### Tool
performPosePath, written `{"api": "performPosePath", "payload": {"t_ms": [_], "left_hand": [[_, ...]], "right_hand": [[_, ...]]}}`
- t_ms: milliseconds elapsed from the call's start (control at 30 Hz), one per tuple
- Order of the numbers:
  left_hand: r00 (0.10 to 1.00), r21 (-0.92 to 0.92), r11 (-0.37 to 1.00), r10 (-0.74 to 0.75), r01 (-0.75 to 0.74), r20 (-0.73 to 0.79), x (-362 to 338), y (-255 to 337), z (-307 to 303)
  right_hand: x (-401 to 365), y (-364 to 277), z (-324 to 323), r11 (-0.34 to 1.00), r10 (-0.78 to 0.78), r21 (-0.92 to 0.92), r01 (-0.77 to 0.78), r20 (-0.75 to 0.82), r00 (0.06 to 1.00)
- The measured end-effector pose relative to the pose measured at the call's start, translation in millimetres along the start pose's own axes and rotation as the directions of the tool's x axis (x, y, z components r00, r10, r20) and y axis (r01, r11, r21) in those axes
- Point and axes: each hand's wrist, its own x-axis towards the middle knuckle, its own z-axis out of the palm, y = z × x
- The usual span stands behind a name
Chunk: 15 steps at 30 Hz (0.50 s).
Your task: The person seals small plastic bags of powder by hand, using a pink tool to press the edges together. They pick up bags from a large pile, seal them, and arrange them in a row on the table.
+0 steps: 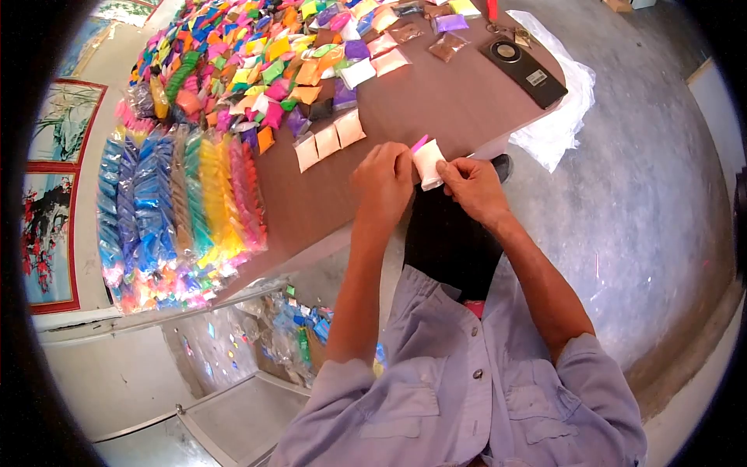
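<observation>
A small clear packet with pale, cream-pink filling (428,164) is held over the table's near edge, tilted. My right hand (476,187) pinches its right side between thumb and fingers. At the packet's left edge is my left hand (387,175), its fingers curled and closed. A slim bright pink piece (420,143) shows between those fingertips and the packet's top; what the left fingers grip is hidden. On the brown table (311,202), beyond my left hand, lies a joined row of peach packets (329,142).
Many colourful small packets (272,62) are heaped at the far left. Long bags of coloured packets (156,202) lie along the table's left end. At the right are a black phone (537,78), keys (521,35) and a white plastic sheet (556,140). Packets (311,319) also lie below the table.
</observation>
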Motion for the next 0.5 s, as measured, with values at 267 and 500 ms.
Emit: {"api": "performPosePath", "payload": {"t_ms": [267,500], "left_hand": [[0.996,-0.097,0.995,0.006,-0.014,-0.085,-22,-14,7],[0.988,-0.159,0.982,-0.116,0.099,-0.098,-22,-11,-8]], "right_hand": [[-5,1,5,0.997,-0.041,0.068,0.042,-0.014,0.999],[-8,-1,10,0.998,0.015,0.066,-0.012,-0.05,0.999]]}}
